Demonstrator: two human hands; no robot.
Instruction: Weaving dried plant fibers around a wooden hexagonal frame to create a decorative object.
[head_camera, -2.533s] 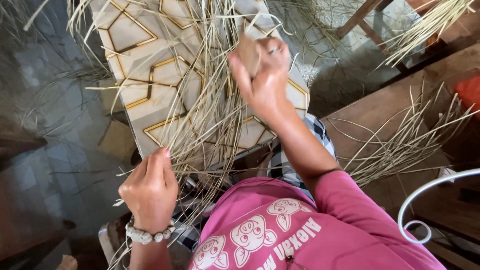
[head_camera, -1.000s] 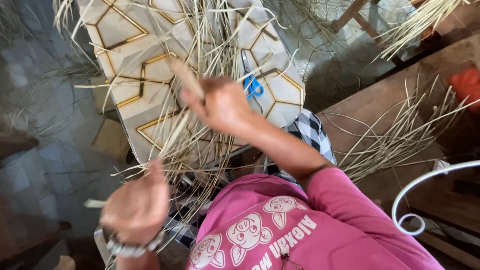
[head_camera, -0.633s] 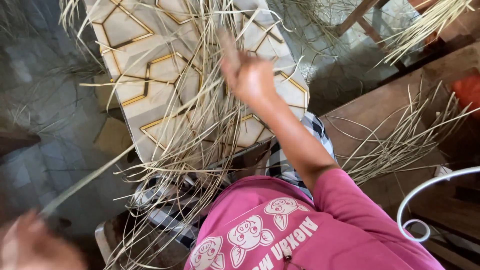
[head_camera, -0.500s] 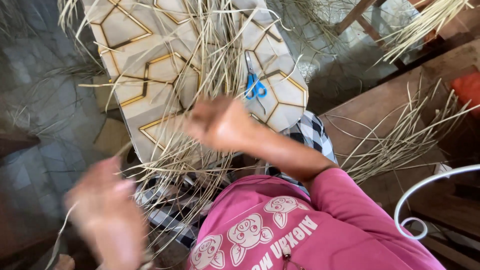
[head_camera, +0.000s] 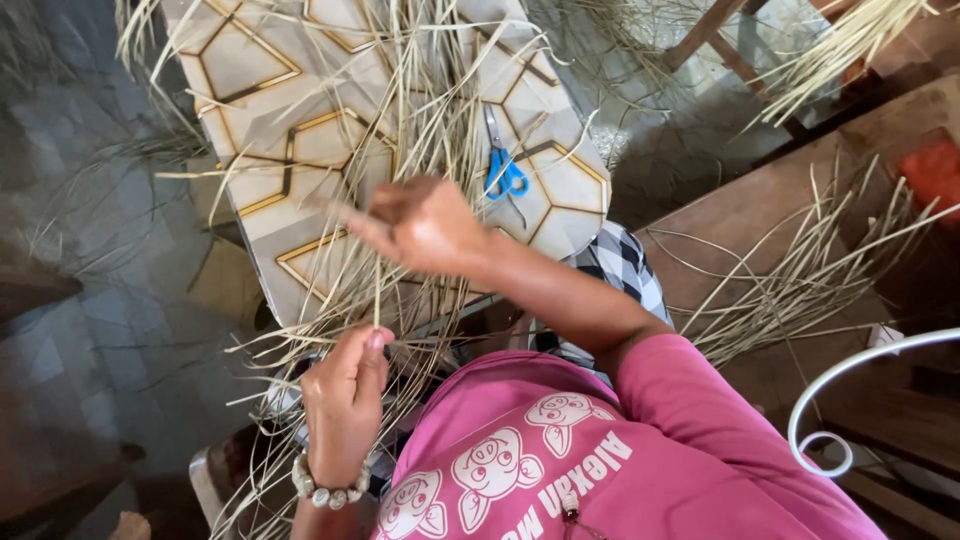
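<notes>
A heap of thin dry straw strips (head_camera: 410, 150) lies across a board patterned with gold-lined hexagons (head_camera: 260, 110) on my lap. My right hand (head_camera: 420, 225) is over the board's near edge, fingers pinched on a few strips. My left hand (head_camera: 345, 395), wearing a bead bracelet, is lower down and grips the near end of a strip between thumb and fingers. Blue-handled scissors (head_camera: 505, 170) lie on the board just beyond my right hand.
More straw strips (head_camera: 800, 280) spread over a wooden bench (head_camera: 740, 210) on the right. A white curved metal rod (head_camera: 850, 380) is at lower right. Grey tiled floor (head_camera: 90, 270) with stray strips lies left. A red thing (head_camera: 930, 170) sits far right.
My right hand has swung back and forth over the straw and now sits near the board's near edge. My left hand dropped out to the lower left, then came back up and took a strip.
</notes>
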